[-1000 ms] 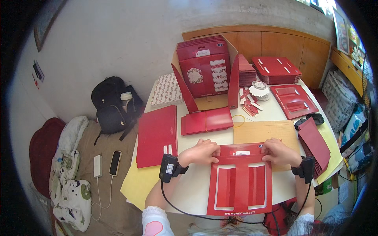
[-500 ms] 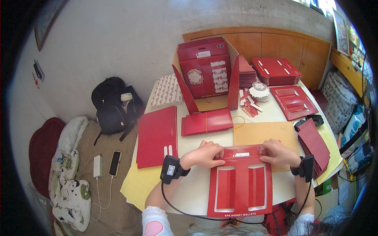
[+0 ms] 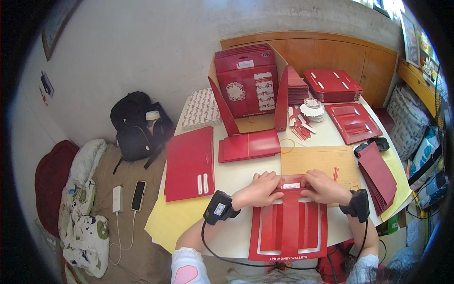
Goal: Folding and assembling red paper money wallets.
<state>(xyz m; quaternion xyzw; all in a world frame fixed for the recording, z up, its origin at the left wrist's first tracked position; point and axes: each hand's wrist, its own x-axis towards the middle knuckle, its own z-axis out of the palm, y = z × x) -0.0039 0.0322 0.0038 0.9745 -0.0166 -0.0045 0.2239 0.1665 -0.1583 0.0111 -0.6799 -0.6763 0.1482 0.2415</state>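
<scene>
A red printed card with two white-edged cut-out windows lies at the table's near edge. My left hand and my right hand are closed on its folded top flap, thumbs toward me and fingers bent over the far side. Between them, a small white label shows on the flap. Part of the flap is hidden by my fingers. Just beyond my hands lies a flat brown cardboard sheet, and past my left hand sits a red banded bundle.
A red display box holding similar packs stands at the back. Around it are stacked red cards, white round tags and another windowed card. Large red sheets lie left, narrow red folders right. A black backpack sits left of the table.
Both hands have slid inward along the card's top flap, so they now sit closer together. The card has stayed almost in the same place.
</scene>
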